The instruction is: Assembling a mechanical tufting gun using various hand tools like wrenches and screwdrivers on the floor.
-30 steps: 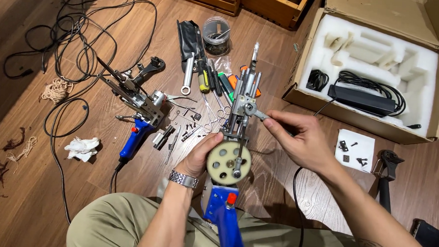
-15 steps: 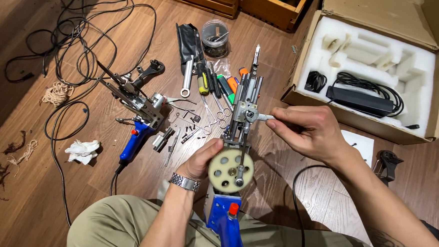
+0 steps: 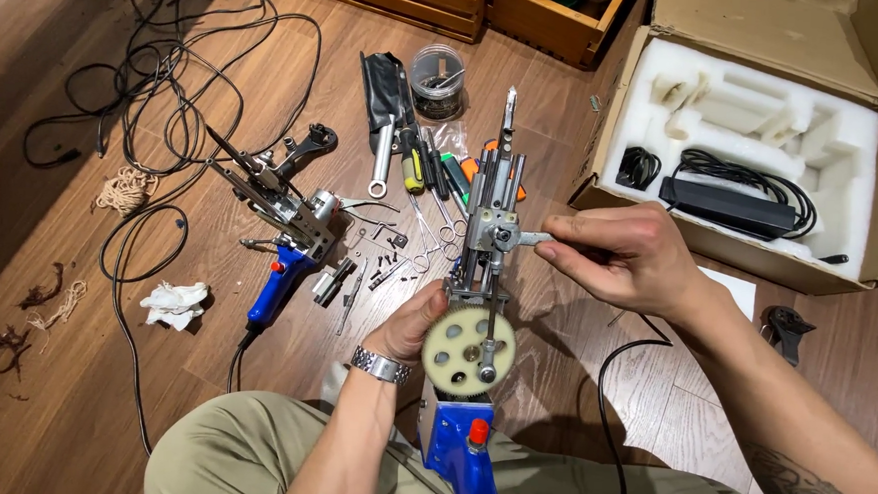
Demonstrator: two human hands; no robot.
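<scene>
Two hands work on one tufting gun (image 3: pixel 483 309), held upright at lower centre of the frame above the person's lap, its blue handle nearest the camera and its needle pointing toward the top. The left hand (image 3: pixel 410 326) is wrapped around the body just beside the cream gear wheel (image 3: pixel 469 351). The right hand (image 3: pixel 619 256) pinches a small metal tool (image 3: pixel 532 239) against the gun's mid-section, fingers closed narrowly on it. If the pinch slips, the tool could skid off the fitting, and a loosened part could drop among the small screws and bits (image 3: pixel 383 269) on the wooden floor (image 3: pixel 72 378) and be lost. Farther off lie a second gun (image 3: pixel 285 219) at centre left and an open cardboard box (image 3: pixel 765 144) at upper right. Compared with half a second ago, the right hand sits slightly lower and the gun is tilted a touch differently; the rest is unchanged.
</scene>
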